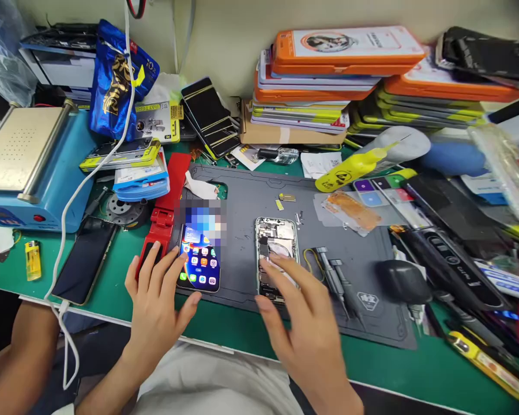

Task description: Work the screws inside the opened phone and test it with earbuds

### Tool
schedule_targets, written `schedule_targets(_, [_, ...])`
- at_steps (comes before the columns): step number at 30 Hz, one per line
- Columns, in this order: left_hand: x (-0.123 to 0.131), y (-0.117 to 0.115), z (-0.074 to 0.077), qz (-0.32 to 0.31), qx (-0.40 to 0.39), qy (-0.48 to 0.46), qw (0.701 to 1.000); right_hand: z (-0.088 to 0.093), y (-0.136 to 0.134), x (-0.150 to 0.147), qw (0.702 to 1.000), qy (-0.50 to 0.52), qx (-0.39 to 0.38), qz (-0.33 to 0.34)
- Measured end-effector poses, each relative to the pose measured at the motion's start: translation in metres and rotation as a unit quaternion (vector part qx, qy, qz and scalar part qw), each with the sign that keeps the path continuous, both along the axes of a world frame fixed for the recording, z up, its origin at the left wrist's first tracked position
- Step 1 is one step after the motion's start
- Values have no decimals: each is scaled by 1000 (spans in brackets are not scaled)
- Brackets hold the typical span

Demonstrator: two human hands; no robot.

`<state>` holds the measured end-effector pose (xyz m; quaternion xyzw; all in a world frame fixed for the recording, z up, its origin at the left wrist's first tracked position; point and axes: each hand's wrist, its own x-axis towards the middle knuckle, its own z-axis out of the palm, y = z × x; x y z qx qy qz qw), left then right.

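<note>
A lit smartphone lies face up on the grey work mat, its screen full of app icons and its upper part blurred out. My left hand is spread at the phone's left edge, with fingertips over that edge and the red clamp stand beside it. To the right lies an opened phone, its inner parts bare. My right hand reaches over its lower half, fingers apart; whether they touch it I cannot tell. Screwdrivers and small loose parts lie around the opened phone.
A blue heating plate machine and a cabled black phone stand at left. Stacked orange boxes line the back. A yellow bottle, a black mouse and a yellow cutter are at right. Another person's arm shows lower left.
</note>
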<state>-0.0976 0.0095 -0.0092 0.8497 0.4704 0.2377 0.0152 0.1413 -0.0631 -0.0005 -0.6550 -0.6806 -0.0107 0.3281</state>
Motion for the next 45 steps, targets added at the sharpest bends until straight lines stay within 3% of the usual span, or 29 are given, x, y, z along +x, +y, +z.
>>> schedule_targets(8, [3,1,-1,8,-13,-25,1000,-7,36,-39,998,-40,16,40])
schedule_targets(17, [-1,2,-3,-7,-29,-58,998,-21,33,-47,998,-54,13,13])
schedule_targets(31, [2,2,-2,-4,-20,-53,998,-18,35,-46,1000,-15,8,23])
schedule_targets(45, [1,0,-5,9,-19,-57,998,-15,33,-45,995,-46,25,83])
